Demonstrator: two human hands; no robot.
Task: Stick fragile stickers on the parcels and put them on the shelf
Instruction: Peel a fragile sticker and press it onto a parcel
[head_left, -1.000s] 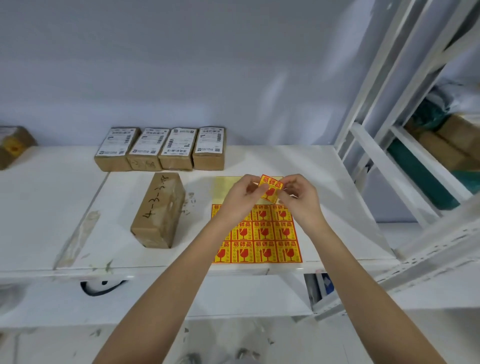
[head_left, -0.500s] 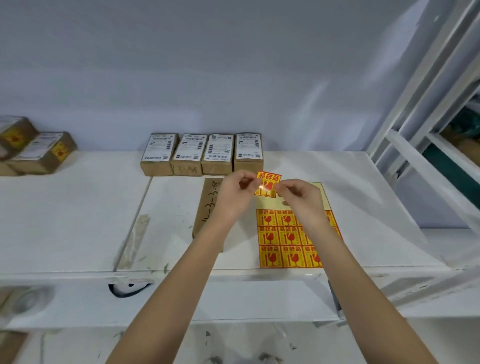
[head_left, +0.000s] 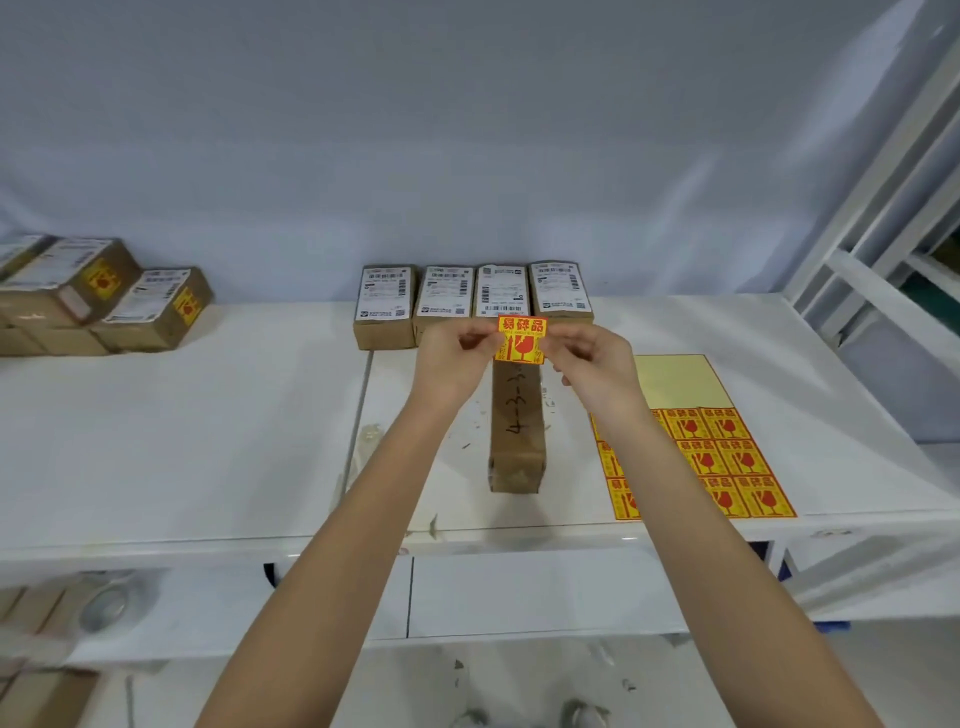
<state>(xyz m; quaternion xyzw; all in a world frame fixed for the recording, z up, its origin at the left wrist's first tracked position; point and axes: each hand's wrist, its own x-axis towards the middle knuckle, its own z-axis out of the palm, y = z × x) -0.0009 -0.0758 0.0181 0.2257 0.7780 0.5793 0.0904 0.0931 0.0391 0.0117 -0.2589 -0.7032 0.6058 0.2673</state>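
A yellow and red fragile sticker (head_left: 520, 340) is held up between both hands, above the far end of a long brown parcel (head_left: 516, 431) with handwriting on top. My left hand (head_left: 454, 358) pinches the sticker's left edge and my right hand (head_left: 592, 364) pinches its right edge. The sticker sheet (head_left: 727, 457) lies on the white table (head_left: 182, 441) to the right, its top rows peeled off. Behind my hands, a row of several brown parcels (head_left: 472, 296) with white shipping labels stands against the wall.
Stickered parcels (head_left: 104, 296) are stacked at the far left of the table. A white metal shelf frame (head_left: 872, 260) rises at the right. A tape roll (head_left: 106, 605) lies on a lower level at the left.
Both hands carried the sticker left, away from the sheet, to above the long parcel. The view swung left, showing more stickered parcels.
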